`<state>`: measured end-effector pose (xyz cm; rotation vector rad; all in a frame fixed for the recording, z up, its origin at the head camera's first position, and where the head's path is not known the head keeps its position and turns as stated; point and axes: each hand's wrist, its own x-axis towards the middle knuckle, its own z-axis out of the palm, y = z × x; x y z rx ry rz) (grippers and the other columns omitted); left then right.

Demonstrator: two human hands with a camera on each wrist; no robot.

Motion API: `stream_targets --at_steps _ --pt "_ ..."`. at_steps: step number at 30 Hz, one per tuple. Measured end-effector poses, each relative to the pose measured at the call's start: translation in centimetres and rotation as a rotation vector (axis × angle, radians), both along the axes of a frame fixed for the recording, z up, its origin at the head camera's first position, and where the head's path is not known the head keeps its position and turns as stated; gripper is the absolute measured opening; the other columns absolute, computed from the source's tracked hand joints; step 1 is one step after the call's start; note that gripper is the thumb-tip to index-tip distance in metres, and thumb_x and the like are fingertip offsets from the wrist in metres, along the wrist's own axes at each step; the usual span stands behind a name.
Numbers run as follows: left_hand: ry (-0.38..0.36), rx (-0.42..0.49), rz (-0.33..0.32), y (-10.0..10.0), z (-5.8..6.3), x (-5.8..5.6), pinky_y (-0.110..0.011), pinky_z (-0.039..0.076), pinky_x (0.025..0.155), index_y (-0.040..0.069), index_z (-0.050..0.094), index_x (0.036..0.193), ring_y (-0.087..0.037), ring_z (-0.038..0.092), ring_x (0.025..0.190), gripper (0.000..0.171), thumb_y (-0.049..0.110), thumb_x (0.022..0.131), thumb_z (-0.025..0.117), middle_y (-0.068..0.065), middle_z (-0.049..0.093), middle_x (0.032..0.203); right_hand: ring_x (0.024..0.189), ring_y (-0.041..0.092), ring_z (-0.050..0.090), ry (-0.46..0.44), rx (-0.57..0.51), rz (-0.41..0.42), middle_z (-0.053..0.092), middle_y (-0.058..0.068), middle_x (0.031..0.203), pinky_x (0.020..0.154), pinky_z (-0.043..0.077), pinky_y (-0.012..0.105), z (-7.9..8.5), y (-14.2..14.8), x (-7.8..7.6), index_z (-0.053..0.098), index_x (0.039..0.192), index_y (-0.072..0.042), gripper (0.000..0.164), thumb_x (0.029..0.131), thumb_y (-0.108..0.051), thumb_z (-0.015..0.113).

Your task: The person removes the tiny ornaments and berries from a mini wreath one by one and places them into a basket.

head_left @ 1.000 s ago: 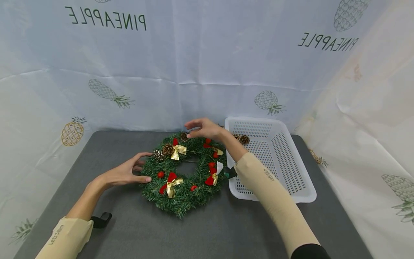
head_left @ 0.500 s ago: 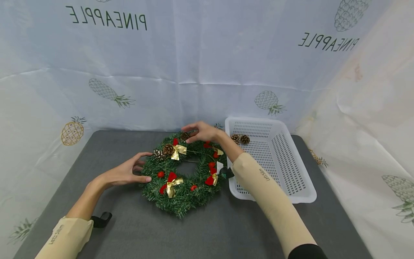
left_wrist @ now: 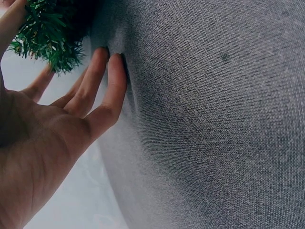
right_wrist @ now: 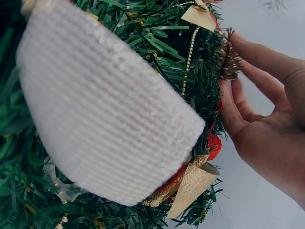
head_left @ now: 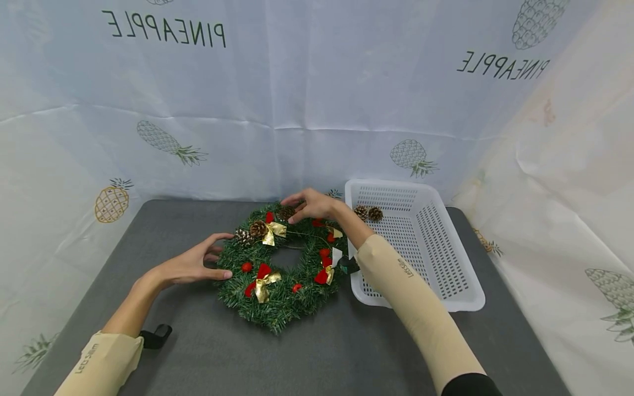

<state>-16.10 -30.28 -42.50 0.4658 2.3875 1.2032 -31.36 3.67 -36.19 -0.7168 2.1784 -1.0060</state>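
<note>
A green wreath (head_left: 277,313) with red-and-gold bows, red balls and pine cones lies on the grey table. My right hand (head_left: 317,204) is at its far edge, and its thumb and fingers pinch a brown pine cone (head_left: 286,213). That pine cone (right_wrist: 229,58) sits between the fingertips in the right wrist view, against the greenery. At the wreath's left edge my left hand (head_left: 190,264) rests with fingers spread and thumb extended. In the left wrist view two fingertips touch the cloth beside a sprig of the wreath (left_wrist: 52,38). A white piece (right_wrist: 105,105) covers much of the right wrist view.
A white perforated basket (head_left: 468,297) stands right of the wreath, with two pine cones (head_left: 369,213) near its left wall. The right forearm reaches across the basket's near left corner. Behind the table (head_left: 188,352) hangs a pale curtain (head_left: 317,99) printed with pineapples.
My right hand first lowered and shifted left, then moved slightly right and nearer, the pine cone shifting with it. My left hand and the wreath have stayed in place.
</note>
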Motion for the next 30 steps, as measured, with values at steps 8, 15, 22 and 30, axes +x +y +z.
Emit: stream_targets --at_steps 8,15,22,30 --pt "0.004 -0.002 -0.002 -0.02 -0.03 -0.02 -0.069 0.056 0.105 0.014 0.019 0.172 -0.067 0.043 0.147 0.096 0.030 0.100 0.081 -0.043 0.027 0.169 0.154 0.035 0.049 0.005 0.039 -0.026 0.054 0.011 0.165 0.126 0.047 0.048 0.01 -0.04 0.09 0.064 0.150 -0.011 0.053 0.100 -0.012 0.080" --pt "0.003 0.000 -0.002 0.05 -0.03 -0.02 -0.069 0.055 0.105 0.013 0.020 0.172 -0.067 0.042 0.148 0.096 0.030 0.100 0.081 -0.042 0.026 0.170 0.136 0.031 0.057 0.027 0.056 -0.050 0.059 0.014 0.153 0.115 0.052 0.044 0.08 -0.24 0.30 0.066 0.140 -0.005 0.047 0.098 -0.016 0.083" --pt "0.002 0.001 -0.002 0.02 -0.06 -0.05 -0.069 0.055 0.105 0.013 0.020 0.172 -0.067 0.042 0.148 0.096 0.030 0.099 0.081 -0.042 0.025 0.170 0.121 0.028 0.058 0.095 0.077 -0.009 0.060 0.017 0.147 0.104 0.052 0.039 0.26 -0.41 0.45 0.064 0.134 0.000 0.040 0.101 -0.015 0.079" --pt "0.008 0.001 -0.005 -0.03 -0.14 -0.04 -0.068 0.056 0.105 0.013 0.020 0.172 -0.067 0.043 0.147 0.096 0.030 0.099 0.081 -0.042 0.026 0.169 0.139 0.039 0.059 0.117 0.022 -0.021 0.058 0.020 0.151 0.116 0.054 0.044 0.54 -0.28 0.65 0.062 0.136 0.001 0.040 0.100 -0.009 0.078"
